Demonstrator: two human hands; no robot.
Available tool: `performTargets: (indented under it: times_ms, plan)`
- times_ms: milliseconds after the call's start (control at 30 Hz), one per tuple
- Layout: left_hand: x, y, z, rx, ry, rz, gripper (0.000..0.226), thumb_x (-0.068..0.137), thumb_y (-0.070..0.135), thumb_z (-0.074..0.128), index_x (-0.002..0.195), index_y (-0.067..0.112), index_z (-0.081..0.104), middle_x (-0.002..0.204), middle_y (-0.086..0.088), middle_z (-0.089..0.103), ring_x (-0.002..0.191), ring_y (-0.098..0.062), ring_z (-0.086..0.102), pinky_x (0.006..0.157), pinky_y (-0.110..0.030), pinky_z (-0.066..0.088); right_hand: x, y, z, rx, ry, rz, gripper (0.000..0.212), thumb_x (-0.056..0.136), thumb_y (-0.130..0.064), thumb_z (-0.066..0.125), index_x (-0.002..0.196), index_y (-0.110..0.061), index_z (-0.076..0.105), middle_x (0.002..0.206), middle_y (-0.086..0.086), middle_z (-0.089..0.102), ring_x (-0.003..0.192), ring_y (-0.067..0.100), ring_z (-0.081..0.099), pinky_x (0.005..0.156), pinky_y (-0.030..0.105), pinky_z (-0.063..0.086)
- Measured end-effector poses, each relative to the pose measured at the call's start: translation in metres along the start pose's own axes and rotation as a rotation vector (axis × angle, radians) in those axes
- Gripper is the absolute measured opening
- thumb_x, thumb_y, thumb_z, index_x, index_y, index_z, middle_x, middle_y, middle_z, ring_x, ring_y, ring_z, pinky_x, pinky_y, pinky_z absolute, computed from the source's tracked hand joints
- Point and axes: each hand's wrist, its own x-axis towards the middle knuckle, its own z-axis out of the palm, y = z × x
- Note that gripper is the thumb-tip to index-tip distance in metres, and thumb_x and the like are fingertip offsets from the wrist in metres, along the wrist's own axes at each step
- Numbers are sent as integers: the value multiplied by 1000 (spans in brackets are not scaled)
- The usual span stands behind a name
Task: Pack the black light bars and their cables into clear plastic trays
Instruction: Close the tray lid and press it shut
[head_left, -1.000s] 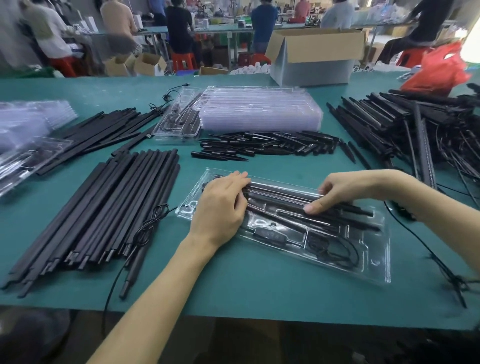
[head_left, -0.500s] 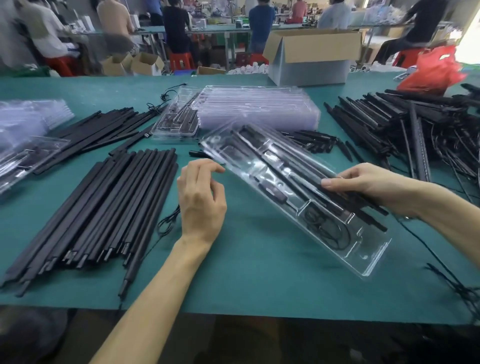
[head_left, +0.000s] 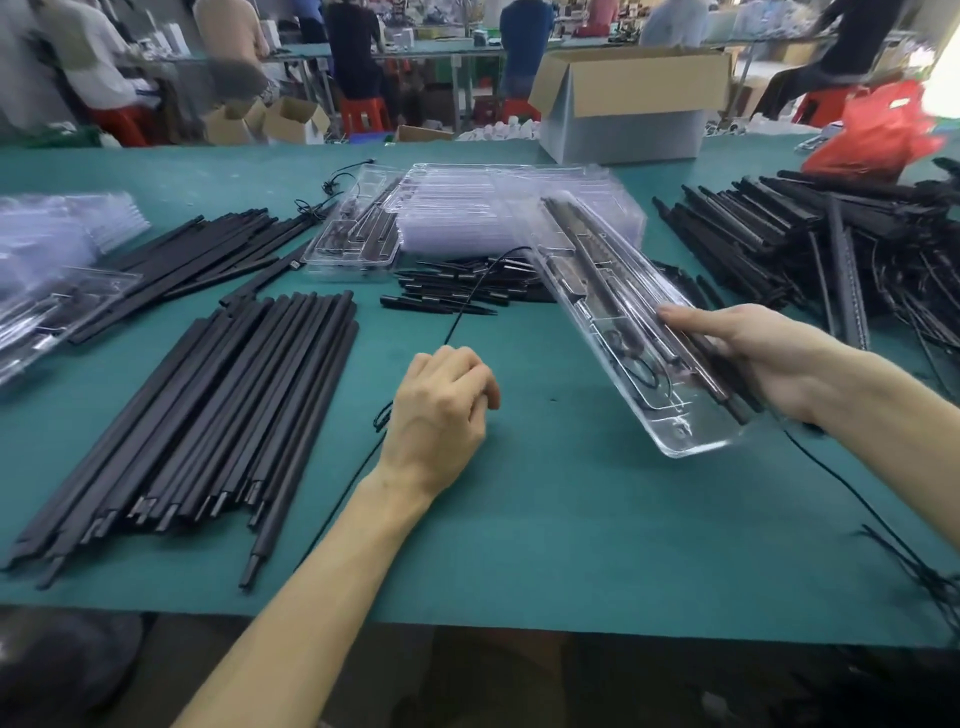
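My right hand (head_left: 758, 358) grips the near end of a filled clear plastic tray (head_left: 613, 312), lifted off the table and tilted, its far end over the stack of empty trays (head_left: 467, 218). Black light bars and a coiled cable lie inside it. My left hand (head_left: 441, 410) hovers over the green table with fingers curled, pinching a thin black cable (head_left: 467, 296) that rises towards the small black parts. A row of black light bars (head_left: 208, 410) lies to its left.
More light bars (head_left: 197, 254) lie at back left, and a tangled pile of bars with cables (head_left: 831, 249) at right. A packed tray (head_left: 353, 234) sits beside the empty stack. Filled trays (head_left: 47, 291) rest at far left. A cardboard box (head_left: 628, 104) stands behind.
My right hand lifted the filled tray off the table and swung it right, turning it nearly lengthwise away from me. My left hand let go of the tray and picked up a thin cable.
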Motion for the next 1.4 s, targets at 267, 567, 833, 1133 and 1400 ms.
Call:
performTargets:
  times_ms: [267, 567, 833, 1133, 1400]
  plan:
    - [2, -13, -16, 206, -62, -353, 37, 85, 12, 68, 120, 8, 58, 122, -11, 48, 114, -30, 43, 95, -36, 32, -18, 14, -3, 35, 37, 67, 47, 71, -47, 81, 108, -18, 79, 104, 2, 77, 86, 14, 70, 78, 29, 57]
    - [1, -29, -66, -239, -856, -670, 34, 85, 56, 72, 92, 23, 67, 82, 7, 73, 68, -9, 66, 70, -30, 50, -30, 19, -4, 108, 145, 56, 99, 45, -69, 87, 128, -18, 67, 157, 5, 40, 150, 23, 26, 121, 57, 15]
    - [4, 8, -64, -448, -984, -620, 24, 96, 21, 66, 90, -3, 66, 69, -2, 73, 56, -19, 69, 45, -20, 44, -31, 24, 5, 147, 82, 61, 88, 55, -63, 84, 125, -13, 69, 151, 7, 48, 148, 26, 30, 121, 54, 18]
    - [17, 26, -79, -1219, -919, -785, 12, 94, 14, 66, 89, 2, 65, 65, -4, 53, 47, -12, 54, 44, -17, 42, -37, 42, 10, 36, 36, 81, 101, 45, -71, 87, 123, -9, 70, 142, 16, 57, 141, 38, 41, 119, 58, 25]
    - [25, 41, -77, -1398, -831, -787, 15, 100, 19, 56, 88, 12, 62, 64, 3, 45, 44, -7, 49, 43, -13, 40, -37, 47, 31, 37, -46, 90, 68, 58, -60, 85, 102, -8, 78, 100, 13, 77, 84, 25, 69, 99, 47, 51]
